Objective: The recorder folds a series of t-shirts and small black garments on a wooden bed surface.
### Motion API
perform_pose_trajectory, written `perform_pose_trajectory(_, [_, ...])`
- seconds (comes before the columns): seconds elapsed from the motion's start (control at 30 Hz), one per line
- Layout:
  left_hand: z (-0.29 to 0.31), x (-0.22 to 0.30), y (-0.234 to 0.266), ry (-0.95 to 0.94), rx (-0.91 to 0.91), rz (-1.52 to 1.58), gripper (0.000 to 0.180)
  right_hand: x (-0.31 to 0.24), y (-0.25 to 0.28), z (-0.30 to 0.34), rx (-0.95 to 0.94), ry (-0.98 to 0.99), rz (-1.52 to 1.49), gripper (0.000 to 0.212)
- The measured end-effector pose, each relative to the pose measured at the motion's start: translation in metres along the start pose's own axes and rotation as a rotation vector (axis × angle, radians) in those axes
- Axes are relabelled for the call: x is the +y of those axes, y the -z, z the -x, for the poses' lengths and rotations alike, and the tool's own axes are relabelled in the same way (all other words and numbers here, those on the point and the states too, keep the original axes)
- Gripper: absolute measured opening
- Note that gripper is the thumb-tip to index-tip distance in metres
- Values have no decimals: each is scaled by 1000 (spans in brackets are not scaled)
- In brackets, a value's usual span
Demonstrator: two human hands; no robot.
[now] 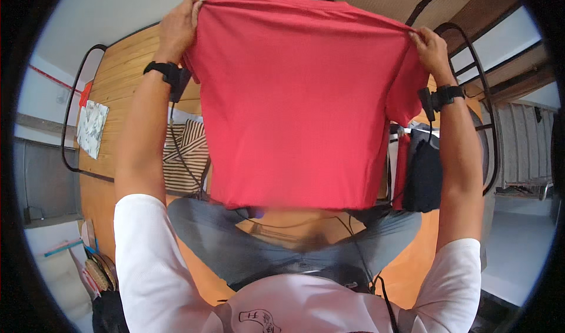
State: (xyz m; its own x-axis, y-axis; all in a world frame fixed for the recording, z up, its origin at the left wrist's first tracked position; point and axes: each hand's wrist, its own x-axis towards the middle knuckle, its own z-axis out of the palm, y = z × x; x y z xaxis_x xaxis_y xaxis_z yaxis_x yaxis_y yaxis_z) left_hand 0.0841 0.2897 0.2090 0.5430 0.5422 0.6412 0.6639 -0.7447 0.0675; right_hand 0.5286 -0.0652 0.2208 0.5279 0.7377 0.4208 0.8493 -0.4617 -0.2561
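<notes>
Between raised hands, red T-shirt, short-sleeved, spread wide

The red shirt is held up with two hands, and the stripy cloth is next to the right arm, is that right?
Not quite: the head view shows the stripy cloth next to the left arm. The left hand and right hand do hold up the red shirt.
</notes>
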Motion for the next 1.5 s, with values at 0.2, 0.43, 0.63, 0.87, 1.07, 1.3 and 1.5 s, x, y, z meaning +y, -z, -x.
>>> perform_pose_trajectory(0.2, [15,-13,-85,30,-151,13,29,22,-80,-5,-91,-18,56,32])
perform_pose_trajectory(0.43, [23,-28,-144,42,-277,27,31,46,-150,-16,-157,-56,65,34])
perform_pose_trajectory(0.63, [-1,-29,-172,-5,-182,-36,30,49,-178,-40,-144,-113,100,35])
perform_pose_trajectory(0.87, [2,-9,-194,77,-223,-29,40,60,-219,-45,-204,-153,145,46])
perform_pose_trajectory(1.07, [32,-64,-197,433,-478,442,62,104,-216,-29,-280,-390,-112,67])
perform_pose_trajectory(1.3, [97,-138,-167,681,-729,686,43,98,-175,7,-799,-578,-356,40])
perform_pose_trajectory(1.5, [80,-75,-133,693,-815,921,27,120,-168,23,-778,-502,-468,22])
